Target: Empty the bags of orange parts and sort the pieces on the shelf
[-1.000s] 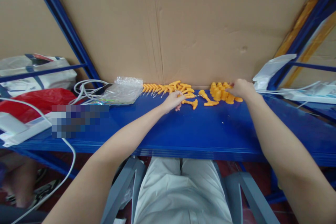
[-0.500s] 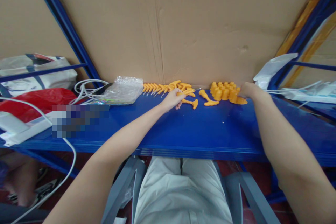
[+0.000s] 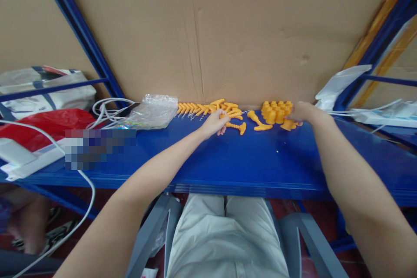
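Observation:
My left hand is closed, its fingers pinching an orange T-handled piece whose ribbed shaft and crossbar stick out to the right. Behind that hand runs a row of orange T-handled corkscrews with metal spirals, piled more loosely at its right end. Another orange T-shaped piece with a bulbous end lies on the table between my hands. At the right, my right hand curls its fingers on an orange cap, partly hidden beneath them. Several upright orange caps stand grouped beside it.
The blue table backs onto a cardboard wall. Clear plastic bags, white cables and a red bag lie at the left. White plastic rests near the right post. Another person's leg shows below left.
My right hand has shifted slightly left, and the orange cap under it has moved left and tilted. My left hand and the T-handled piece have stayed nearly still.

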The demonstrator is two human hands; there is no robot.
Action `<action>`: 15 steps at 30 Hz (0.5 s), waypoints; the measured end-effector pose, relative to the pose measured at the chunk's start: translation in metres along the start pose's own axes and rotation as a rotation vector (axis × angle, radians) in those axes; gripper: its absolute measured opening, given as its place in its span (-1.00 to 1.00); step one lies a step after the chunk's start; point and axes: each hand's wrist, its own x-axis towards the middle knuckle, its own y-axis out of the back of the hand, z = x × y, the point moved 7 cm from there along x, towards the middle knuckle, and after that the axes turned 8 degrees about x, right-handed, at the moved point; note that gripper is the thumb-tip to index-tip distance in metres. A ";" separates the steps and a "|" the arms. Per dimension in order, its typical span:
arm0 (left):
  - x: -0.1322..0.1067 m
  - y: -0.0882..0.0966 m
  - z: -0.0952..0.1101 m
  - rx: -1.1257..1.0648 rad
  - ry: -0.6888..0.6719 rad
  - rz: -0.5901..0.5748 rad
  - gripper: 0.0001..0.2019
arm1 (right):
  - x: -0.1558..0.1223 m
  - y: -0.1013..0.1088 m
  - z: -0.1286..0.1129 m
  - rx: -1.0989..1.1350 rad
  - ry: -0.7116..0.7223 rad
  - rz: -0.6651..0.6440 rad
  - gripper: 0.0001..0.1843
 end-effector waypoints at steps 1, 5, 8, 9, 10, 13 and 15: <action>0.000 0.000 0.000 -0.005 0.002 -0.002 -0.91 | -0.003 -0.001 -0.004 -0.041 -0.021 -0.027 -0.81; -0.002 0.000 0.003 -0.005 0.012 -0.005 -0.87 | -0.010 0.000 -0.016 -0.078 -0.075 0.028 -0.69; -0.003 0.000 0.004 -0.009 0.015 -0.009 -0.84 | -0.009 -0.009 -0.021 -0.070 -0.048 0.064 -0.59; -0.003 0.000 0.004 -0.010 0.016 -0.009 -0.85 | -0.007 -0.013 -0.022 -0.071 -0.027 0.063 -0.57; -0.003 0.000 0.003 -0.009 0.016 -0.007 -0.86 | -0.006 -0.018 -0.024 -0.074 -0.004 0.053 -0.55; -0.003 -0.001 0.003 0.023 0.019 -0.006 -0.89 | 0.001 -0.035 -0.025 -0.081 0.055 -0.005 -0.57; -0.004 -0.001 0.003 0.051 0.015 -0.008 -0.90 | 0.005 -0.041 -0.024 -0.081 0.084 -0.018 -0.60</action>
